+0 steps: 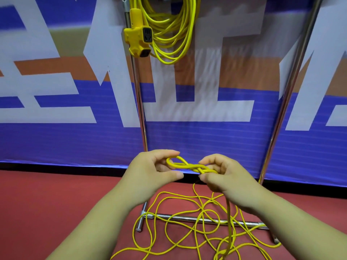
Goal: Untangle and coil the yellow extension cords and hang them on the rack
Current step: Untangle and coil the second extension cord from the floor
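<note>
1. Knot, centre frame: a twisted yellow loop held between your hands. Your left hand pinches the loop end, with the thumb under and the fingers over. Your right hand pinches the other end, fingers curled round the cord.
2. Lower centre: loose cord sprawls tangled on the red floor, across the base bar. It is yet to be untangled, coiled and hung.
3. Top centre: one coil with its socket block hangs on the rack. Roughly half done, by my reckoning.

- Cord: yellow, smooth glossy plastic jacket.
- Socket block: yellow moulded plastic, slight sheen, w/ dark matt faces.
- Rack: polished chrome-look metal tube, v. shiny.
- Floor: red, matt, fine-grained.
- Banner: blue/white printed sheet, faintly ribbed, soft sheen.
</note>
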The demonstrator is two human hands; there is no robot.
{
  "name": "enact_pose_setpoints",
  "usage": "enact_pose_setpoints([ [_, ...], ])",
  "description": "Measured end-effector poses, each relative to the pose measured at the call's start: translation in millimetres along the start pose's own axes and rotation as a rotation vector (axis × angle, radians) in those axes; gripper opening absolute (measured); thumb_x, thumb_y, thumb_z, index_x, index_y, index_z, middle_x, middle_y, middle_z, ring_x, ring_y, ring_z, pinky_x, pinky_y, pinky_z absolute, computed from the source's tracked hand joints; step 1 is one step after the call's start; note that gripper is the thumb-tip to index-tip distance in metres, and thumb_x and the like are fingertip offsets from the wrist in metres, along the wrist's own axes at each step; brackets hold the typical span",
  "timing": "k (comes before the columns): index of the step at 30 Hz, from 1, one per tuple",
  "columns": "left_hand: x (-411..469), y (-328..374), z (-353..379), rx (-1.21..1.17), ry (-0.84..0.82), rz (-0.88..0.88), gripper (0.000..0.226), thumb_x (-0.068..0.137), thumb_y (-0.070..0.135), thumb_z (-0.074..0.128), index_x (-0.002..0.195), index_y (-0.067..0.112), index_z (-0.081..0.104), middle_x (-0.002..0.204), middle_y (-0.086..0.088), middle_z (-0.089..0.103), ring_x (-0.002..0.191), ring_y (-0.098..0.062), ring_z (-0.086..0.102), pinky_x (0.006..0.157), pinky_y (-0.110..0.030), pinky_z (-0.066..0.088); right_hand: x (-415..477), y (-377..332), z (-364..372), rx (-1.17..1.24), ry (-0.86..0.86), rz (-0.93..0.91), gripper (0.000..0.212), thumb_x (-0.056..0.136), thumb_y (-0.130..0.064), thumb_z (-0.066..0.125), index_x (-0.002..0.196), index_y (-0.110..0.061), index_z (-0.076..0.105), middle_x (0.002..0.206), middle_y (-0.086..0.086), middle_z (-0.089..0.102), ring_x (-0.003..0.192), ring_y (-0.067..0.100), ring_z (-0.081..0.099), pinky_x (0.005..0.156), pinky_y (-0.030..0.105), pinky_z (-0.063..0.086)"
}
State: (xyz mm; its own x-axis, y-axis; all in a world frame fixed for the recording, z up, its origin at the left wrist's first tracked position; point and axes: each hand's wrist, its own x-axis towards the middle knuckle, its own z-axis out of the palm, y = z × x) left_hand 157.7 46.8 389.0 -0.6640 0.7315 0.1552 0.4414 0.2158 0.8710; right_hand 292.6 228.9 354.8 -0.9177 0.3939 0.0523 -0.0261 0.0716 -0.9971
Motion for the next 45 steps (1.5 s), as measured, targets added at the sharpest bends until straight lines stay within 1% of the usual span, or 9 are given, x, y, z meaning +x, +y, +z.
enact_pose_setpoints([
  [7,3.2,-4.0,-4.7,0.299,0.085,0.212,0.003,0.083,0.034,0.079,0.084,0.037,0.078,0.085,0.01,0.065,0.085,-0.007,0.063,0.072,-0.015,0.044,-4.4,-2.9,-3.8,-0.084,0.03,-0.021,0.031,0.081,-0.002,0.076,0.105,-0.017,0.064,0.082,0.01,0.068,0.064,0.016,0.051,0.063,0.033,0.039],
  [10,4.0,-5.0,-3.3,0.157,0.055,0.101,0.02,0.085,0.037,0.078,0.068,0.026,0.075,0.082,0.003,0.069,0.076,-0.01,0.065,0.072,-0.023,0.048,-6.5,-5.2,-4.8,-0.136,0.037,-0.05,0.035,0.079,-0.005,0.08,0.106,-0.021,0.064,0.093,0.009,0.074,0.074,0.018,0.06,0.075,0.037,0.047],
  [12,3.1,-2.8,-0.6,-0.009,0.033,-0.011,0.019,0.088,0.033,0.075,0.076,0.018,0.076,0.072,-0.001,0.072,0.069,-0.017,0.068,0.07,-0.036,0.052,-6.8,-4.8,-5.3,-0.175,0.041,-0.073,0.036,0.079,-0.007,0.081,0.105,-0.023,0.063,0.091,0.005,0.074,0.074,0.016,0.061,0.077,0.039,0.05],
  [17,4.6,-2.5,5.6,-0.265,0.05,-0.153,0.014,0.095,0.016,0.066,0.108,0.02,0.07,0.064,-0.005,0.068,0.052,-0.021,0.063,0.05,-0.026,0.045,-7.7,-5.3,-6.3,-0.388,0.096,-0.176,0.031,0.079,-0.018,0.082,0.099,-0.034,0.063,0.082,0.002,0.067,0.064,0.013,0.053,0.065,0.037,0.048],
  [22,4.4,-4.3,6.8,-0.195,0.026,-0.089,0.018,0.097,0.012,0.061,0.102,0.024,0.075,0.065,-0.004,0.067,0.056,-0.019,0.065,0.054,-0.026,0.048,-7.0,-4.0,-4.5,-0.634,0.121,-0.333,0.017,0.084,-0.02,0.077,0.095,-0.033,0.074,0.096,-0.015,0.065,0.09,0.004,0.063,0.074,0.012,0.043],
  [28,4.0,-4.9,-0.7,-0.165,0.074,-0.045,0.02,0.096,0.011,0.063,0.099,0.023,0.078,0.069,-0.011,0.067,0.057,-0.018,0.064,0.053,-0.026,0.05,-4.6,-3.9,-7.4,-0.632,0.209,-0.304,0.016,0.088,-0.024,0.072,0.087,-0.04,0.072,0.104,-0.022,0.063,0.107,-0.003,0.056,0.086,0.006,0.035],
  [31,7.3,-9.4,-9.1,-0.101,0.158,-0.02,0.019,0.094,0.011,0.066,0.098,0.025,0.078,0.07,-0.015,0.069,0.056,-0.016,0.063,0.057,-0.031,0.053,-3.4,-7.5,-12.1,-0.497,0.257,-0.247,0.014,0.092,-0.021,0.068,0.086,-0.034,0.07,0.089,-0.018,0.069,0.089,0.0,0.063,0.08,0.02,0.046],
  [36,4.3,-9.8,-6.7,-0.07,0.063,0.015,0.017,0.093,0.01,0.068,0.098,0.022,0.079,0.075,0.0,0.075,0.062,-0.004,0.064,0.059,-0.014,0.046,-2.3,-11.1,-13.5,-0.13,0.218,-0.087,0.018,0.097,-0.009,0.056,0.094,-0.02,0.069,0.071,-0.004,0.062,0.067,0.015,0.049,0.068,0.033,0.041],
  [45,7.2,-15.8,1.7,-0.022,0.087,0.02,0.024,0.095,0.013,0.065,0.102,0.032,0.078,0.091,0.016,0.076,0.083,0.001,0.068,0.072,-0.013,0.048,-3.7,-8.3,-11.2,-0.14,0.209,0.001,0.019,0.098,-0.026,0.058,0.092,-0.023,0.076,0.064,-0.001,0.054,0.063,0.016,0.046,0.063,0.032,0.04],
])
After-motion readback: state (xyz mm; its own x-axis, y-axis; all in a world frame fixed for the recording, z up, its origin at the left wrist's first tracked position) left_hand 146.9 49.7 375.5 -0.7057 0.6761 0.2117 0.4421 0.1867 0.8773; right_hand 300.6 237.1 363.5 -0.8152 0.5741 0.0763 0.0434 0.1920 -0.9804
